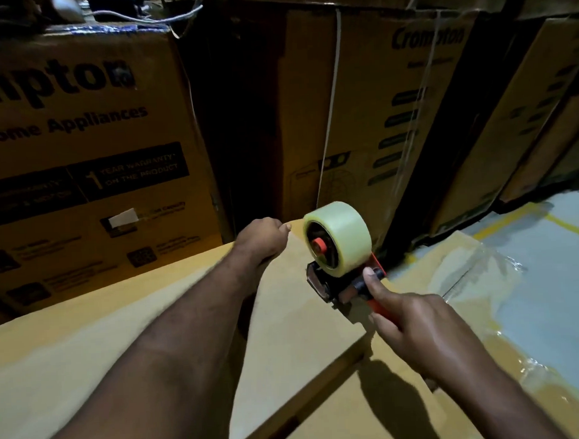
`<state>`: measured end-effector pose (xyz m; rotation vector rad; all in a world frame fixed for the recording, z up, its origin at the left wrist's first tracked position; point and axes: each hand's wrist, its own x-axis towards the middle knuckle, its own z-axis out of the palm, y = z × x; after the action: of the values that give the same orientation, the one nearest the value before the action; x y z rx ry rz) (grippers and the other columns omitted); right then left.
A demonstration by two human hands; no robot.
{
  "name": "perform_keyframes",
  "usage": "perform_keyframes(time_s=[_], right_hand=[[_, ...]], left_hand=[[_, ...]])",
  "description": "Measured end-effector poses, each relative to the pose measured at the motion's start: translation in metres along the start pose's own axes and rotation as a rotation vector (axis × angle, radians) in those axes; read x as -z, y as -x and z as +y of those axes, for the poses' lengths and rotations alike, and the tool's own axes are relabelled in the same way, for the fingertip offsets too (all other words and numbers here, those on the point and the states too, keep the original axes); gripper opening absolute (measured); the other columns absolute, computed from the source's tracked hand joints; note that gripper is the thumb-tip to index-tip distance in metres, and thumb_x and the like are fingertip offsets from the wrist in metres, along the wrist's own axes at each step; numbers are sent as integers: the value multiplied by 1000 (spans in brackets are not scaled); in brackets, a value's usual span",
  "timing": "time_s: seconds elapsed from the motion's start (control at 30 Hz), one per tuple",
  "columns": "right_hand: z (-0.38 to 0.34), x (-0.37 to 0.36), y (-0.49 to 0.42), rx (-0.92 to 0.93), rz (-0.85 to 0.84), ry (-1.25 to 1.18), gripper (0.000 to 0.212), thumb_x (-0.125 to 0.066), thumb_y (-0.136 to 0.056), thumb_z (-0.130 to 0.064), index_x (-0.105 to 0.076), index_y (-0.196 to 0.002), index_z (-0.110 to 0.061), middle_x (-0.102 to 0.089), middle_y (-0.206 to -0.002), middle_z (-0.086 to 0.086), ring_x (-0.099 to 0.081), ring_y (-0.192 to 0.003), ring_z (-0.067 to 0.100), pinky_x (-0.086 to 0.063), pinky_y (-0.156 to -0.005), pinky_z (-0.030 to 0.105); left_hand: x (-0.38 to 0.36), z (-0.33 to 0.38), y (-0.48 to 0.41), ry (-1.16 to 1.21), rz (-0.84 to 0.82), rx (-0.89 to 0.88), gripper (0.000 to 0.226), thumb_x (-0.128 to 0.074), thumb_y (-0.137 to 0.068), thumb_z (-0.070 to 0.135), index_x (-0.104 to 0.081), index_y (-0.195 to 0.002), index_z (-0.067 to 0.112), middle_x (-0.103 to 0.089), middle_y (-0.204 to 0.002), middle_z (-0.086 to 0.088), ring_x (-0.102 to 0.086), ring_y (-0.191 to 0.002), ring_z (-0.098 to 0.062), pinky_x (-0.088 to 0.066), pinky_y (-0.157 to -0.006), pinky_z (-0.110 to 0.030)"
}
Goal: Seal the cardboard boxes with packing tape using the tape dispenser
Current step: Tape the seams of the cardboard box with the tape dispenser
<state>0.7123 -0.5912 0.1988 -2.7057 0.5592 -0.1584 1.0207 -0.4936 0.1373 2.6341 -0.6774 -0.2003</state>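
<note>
Tape dispenser (342,276) sits in your right hand (415,326), red handle wrapped in your fingers and the forefinger stretched along its black frame. Its front end meets the top of the cardboard box (296,325) close to the right edge, with the clear tape roll (343,237) standing upright above. Your left hand (261,240) reaches to the box's far edge, and its fingers seem to hook over that edge, though the view there is dim. Printed Crompton cartons (79,145) stand stacked just behind, and grey floor (549,274) shows to the right.
</note>
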Motion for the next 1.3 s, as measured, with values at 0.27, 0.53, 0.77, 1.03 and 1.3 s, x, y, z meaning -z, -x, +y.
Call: perform_keyframes(time_s=[0.27, 0.53, 0.77, 1.03, 1.3], right_hand=[[13, 8, 41, -32, 28, 33, 67, -52, -98, -46, -12, -149, -61, -61, -79, -8, -58, -74, 5, -48, -70, 27], [4, 2, 36, 4, 47, 59, 67, -52, -99, -42, -13, -152, -55, -65, -83, -7, -58, -72, 6, -52, -67, 31], [7, 4, 43, -5, 20, 85, 66, -51, -100, -40, -14, -153, -53, -54, -70, -9, -53, -69, 7, -43, -61, 28], [36, -3, 91, 15, 72, 17, 73, -59, -96, -42, -8, -143, -66, -66, -81, -7, -58, -69, 5, -48, -63, 29], [45, -17, 107, 67, 167, -31, 83, -63, -94, -39, -2, -136, -78, -63, -88, -18, -53, -73, -6, -45, -67, 20]], left_hand=[[-6, 4, 34, -189, 188, -617, 31, -52, -102, 42, -72, -121, 28, -68, -128, 10, -54, -126, -15, -34, -107, -45], [-17, 24, 64, -190, -193, -575, 37, -39, -105, 32, -59, -137, 28, -54, -145, -1, -38, -141, -18, -6, -125, -54], [-21, 19, 64, -181, -193, -590, 39, -33, -106, 42, -60, -133, 31, -56, -142, 3, -39, -140, -17, -9, -123, -55], [-20, 21, 67, -185, -166, -574, 43, -32, -108, 49, -59, -137, 31, -56, -146, 10, -38, -141, -12, -9, -122, -52], [-10, 39, 117, -72, -397, -699, 77, -50, -86, 55, -31, -158, 35, -16, -170, 5, -1, -157, -17, 11, -121, -60]])
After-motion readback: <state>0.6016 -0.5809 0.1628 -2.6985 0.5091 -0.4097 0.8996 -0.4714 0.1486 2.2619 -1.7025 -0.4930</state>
